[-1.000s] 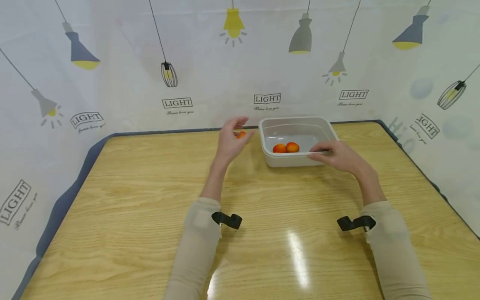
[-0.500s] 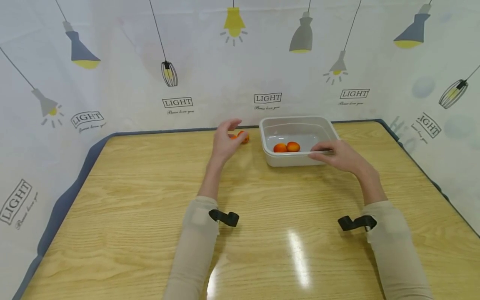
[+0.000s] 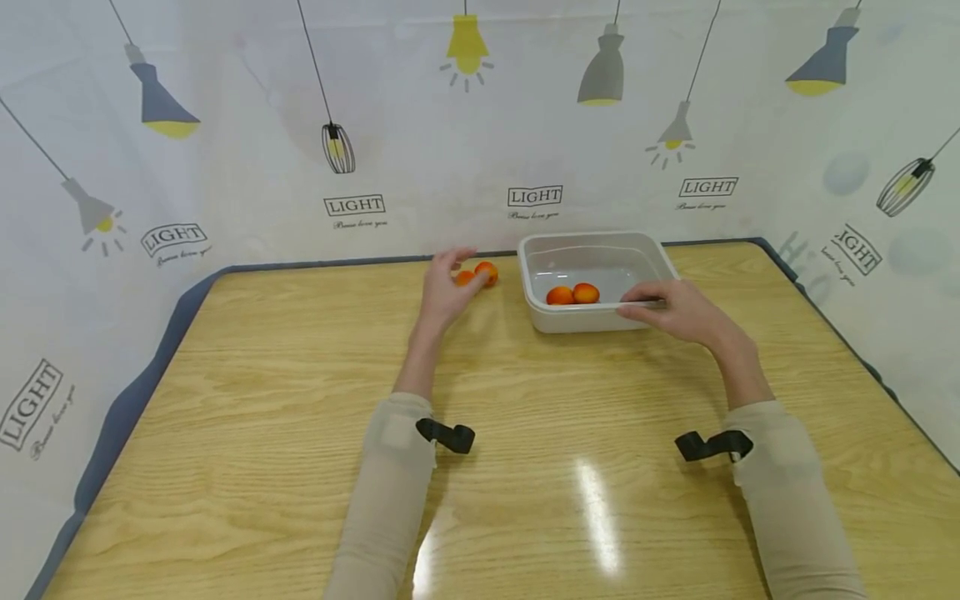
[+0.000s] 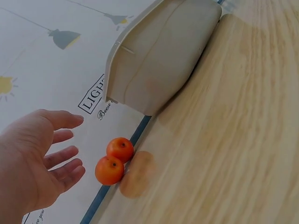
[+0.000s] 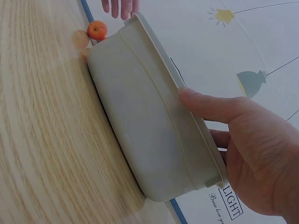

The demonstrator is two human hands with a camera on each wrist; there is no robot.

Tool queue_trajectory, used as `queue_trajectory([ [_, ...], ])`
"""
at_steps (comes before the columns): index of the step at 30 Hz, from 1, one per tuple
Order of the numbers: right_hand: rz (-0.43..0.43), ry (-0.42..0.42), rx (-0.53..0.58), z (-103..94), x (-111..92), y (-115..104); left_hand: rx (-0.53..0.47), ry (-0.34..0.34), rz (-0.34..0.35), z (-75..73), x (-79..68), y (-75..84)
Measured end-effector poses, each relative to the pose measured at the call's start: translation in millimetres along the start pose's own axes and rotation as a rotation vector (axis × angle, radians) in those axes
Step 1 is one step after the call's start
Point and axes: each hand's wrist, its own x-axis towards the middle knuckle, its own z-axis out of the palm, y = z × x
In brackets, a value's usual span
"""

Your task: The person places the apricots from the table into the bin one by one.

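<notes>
Beside two round orange-red fruits on the table, my left hand (image 3: 442,293) hovers with its fingers loosely spread and nothing in them. In the left wrist view, one fruit (image 4: 110,171) sits right against the other fruit (image 4: 120,150), both with a small dark dimple, apart from the fingertips. A white plastic tub (image 3: 592,322) stands to their right. Two similar fruits (image 3: 586,293) lie inside it, near its front wall. My right hand (image 3: 682,312) pinches the tub's front rim near the right corner, thumb outside and fingers inside, as the right wrist view (image 5: 257,140) shows.
The wooden table (image 3: 300,417) has a dark blue edge along its back and sides. Close behind it hangs a white cloth (image 3: 420,117) printed with lamps. Each sleeve carries a black strap mount (image 3: 447,435).
My left hand has shifted left and slightly down, away from the tub. The second fruit shows more clearly beside it now. My right hand and the tub stay in place.
</notes>
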Motion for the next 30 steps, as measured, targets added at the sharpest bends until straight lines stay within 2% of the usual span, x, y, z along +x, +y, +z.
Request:
queue_trajectory([
  [8, -0.004, 0.002, 0.002, 0.5, 0, 1, 0.090, -0.030, -0.052, 2.1, -1.3, -12.8],
  [14, 0.003, 0.000, 0.003, 0.4, 0, 1, 0.155, -0.046, -0.037, 1.5, -0.3, -20.1],
  [24, 0.004, 0.003, 0.006, 0.2, 0, 2, 0.140, -0.071, -0.048, 0.2, 0.7, -30.7],
  [30, 0.003, 0.009, 0.016, 0.4, 1, 2, 0.134, -0.106, -0.079, 0.1, -0.2, -33.7],
])
